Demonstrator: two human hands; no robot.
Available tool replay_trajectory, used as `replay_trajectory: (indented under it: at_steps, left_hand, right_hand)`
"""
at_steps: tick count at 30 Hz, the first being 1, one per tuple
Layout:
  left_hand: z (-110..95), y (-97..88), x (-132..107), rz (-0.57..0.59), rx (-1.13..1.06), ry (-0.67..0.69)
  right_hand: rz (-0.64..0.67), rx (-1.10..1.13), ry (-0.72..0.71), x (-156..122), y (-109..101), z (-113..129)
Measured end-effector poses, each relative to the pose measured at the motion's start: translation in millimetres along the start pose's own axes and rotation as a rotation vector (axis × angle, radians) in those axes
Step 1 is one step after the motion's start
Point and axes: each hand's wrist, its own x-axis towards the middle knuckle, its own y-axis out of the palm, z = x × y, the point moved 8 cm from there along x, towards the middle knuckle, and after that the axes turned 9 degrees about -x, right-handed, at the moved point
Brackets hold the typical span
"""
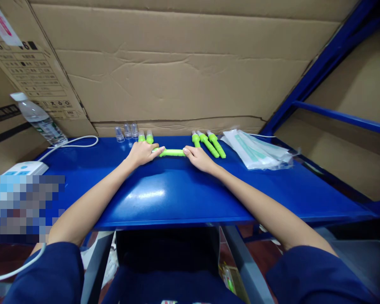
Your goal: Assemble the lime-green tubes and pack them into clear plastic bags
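Note:
My left hand [142, 153] and my right hand [200, 158] are closed on opposite ends of one bright green ribbed handle [173, 153], held level just above the blue table. The ends of the handle are hidden in my fingers. Right behind my left hand stand two green pieces with clear caps [149, 136], their lower parts partly covered by the hand. Beyond my right hand lie several similar green handles with clear tips [216, 143], side by side. Three loose clear caps [127, 131] stand at the back, left of my left hand.
Flat plastic packets [256, 150] lie in a pile on the right of the blue table [177, 198]. At the left are a water bottle [41, 120], a white power strip [28, 168] and its cable. A cardboard wall [183, 76] closes off the back; a blue frame [319, 63] rises at right.

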Motion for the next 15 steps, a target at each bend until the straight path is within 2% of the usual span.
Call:
replay_trajectory:
  at_steps: [5, 15]
  left_hand:
    - [5.0, 0.7, -0.2, -0.003, -0.003, -0.005]
    - [0.6, -0.8, -3.1, -0.005, 0.015, 0.115]
  right_hand:
    - [0.008, 0.079, -0.006, -0.4, 4.9, -0.5]
    - [0.017, 0.061, -0.003, -1.0, 6.7, -1.9]
